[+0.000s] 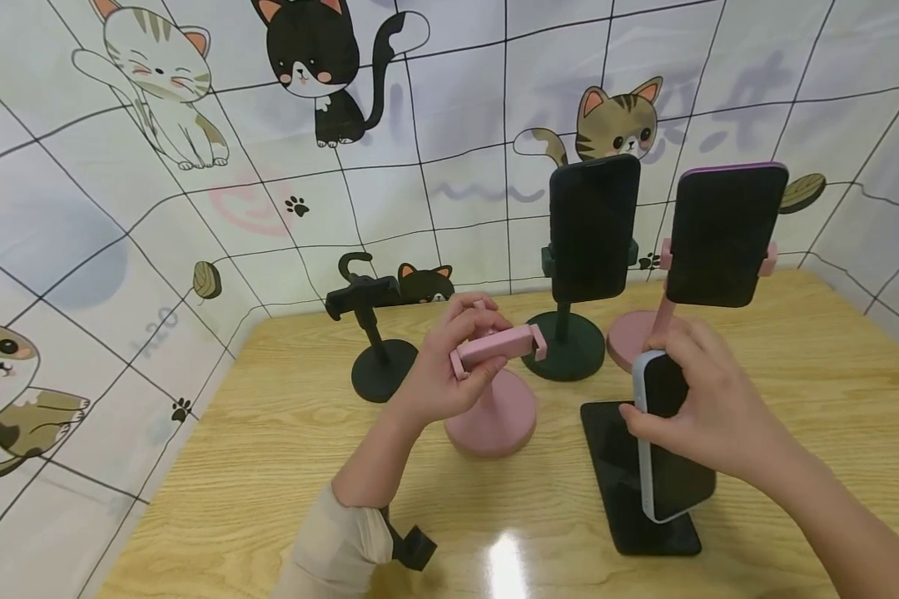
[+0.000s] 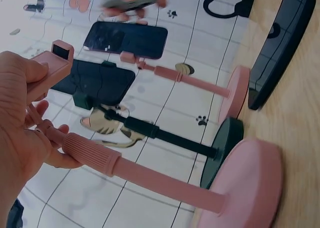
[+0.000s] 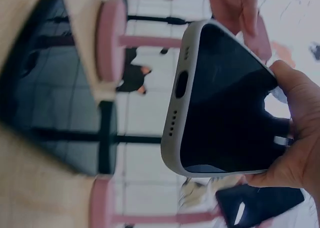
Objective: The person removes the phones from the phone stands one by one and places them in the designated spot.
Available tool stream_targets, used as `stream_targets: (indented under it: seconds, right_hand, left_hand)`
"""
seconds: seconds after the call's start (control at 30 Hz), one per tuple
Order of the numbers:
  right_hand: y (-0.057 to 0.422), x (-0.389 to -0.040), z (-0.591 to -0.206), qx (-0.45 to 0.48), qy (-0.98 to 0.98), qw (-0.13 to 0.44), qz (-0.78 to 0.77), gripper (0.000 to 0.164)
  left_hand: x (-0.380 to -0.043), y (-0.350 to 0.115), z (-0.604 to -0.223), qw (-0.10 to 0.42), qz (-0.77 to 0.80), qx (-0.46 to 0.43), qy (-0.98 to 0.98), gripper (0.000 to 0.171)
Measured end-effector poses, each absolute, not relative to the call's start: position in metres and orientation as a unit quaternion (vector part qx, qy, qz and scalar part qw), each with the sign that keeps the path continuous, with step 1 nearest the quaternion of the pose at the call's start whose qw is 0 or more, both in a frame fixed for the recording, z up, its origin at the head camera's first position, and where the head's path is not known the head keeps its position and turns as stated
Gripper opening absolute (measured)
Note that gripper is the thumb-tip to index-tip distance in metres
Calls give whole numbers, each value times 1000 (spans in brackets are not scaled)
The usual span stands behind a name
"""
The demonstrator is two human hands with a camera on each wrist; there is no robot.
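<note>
My left hand (image 1: 445, 378) grips the head of a pink phone stand (image 1: 494, 424), thumb on its clamp (image 1: 498, 347) and fingers behind. That clamp holds nothing, and the round base rests on the table. In the left wrist view the fingers reach round the top of the ribbed stem (image 2: 90, 153). My right hand (image 1: 712, 408) holds a phone (image 1: 677, 474) in a pale case by its sides, thumb on one edge. Its dark screen and, in the right wrist view, its charging port (image 3: 182, 84) show. Beneath it a black phone (image 1: 616, 478) lies flat on the table.
Behind, a dark green stand (image 1: 569, 353) and another pink stand (image 1: 628, 333) each hold a phone upright. A black stand (image 1: 382, 370) with a bare clamp stands at the left. A cat-patterned sheet (image 1: 464, 183) hangs behind the wooden table (image 1: 270, 466).
</note>
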State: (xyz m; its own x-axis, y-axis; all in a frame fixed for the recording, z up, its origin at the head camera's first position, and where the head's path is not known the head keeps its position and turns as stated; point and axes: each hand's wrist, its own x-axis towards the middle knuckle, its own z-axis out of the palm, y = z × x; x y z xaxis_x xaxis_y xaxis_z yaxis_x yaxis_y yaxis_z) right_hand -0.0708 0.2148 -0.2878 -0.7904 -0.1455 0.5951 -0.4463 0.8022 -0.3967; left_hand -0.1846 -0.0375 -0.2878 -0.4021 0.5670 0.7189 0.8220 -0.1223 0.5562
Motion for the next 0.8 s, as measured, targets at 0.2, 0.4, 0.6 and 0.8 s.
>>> stream_targets:
  seconds: [0.2,0.4,0.6,0.8]
  right_hand:
    - [251,-73,-312,92,-951,178,237,63]
    - [275,-74,-335,82,-964,137,211,62]
    - [284,-74,-347,66,-971,103,206,59]
    - [289,-76,-356,60,-974,83,204,62]
  left_hand:
    - [-204,-37,-289,193,-507,-525,-656,27]
    - [-220,-38,-294,239,-497,-501,-667,27]
    - [-232,-40,-298,239,-489,-500,-674,27]
    - [-237,-40,-295,198,-492,-506,-680,27]
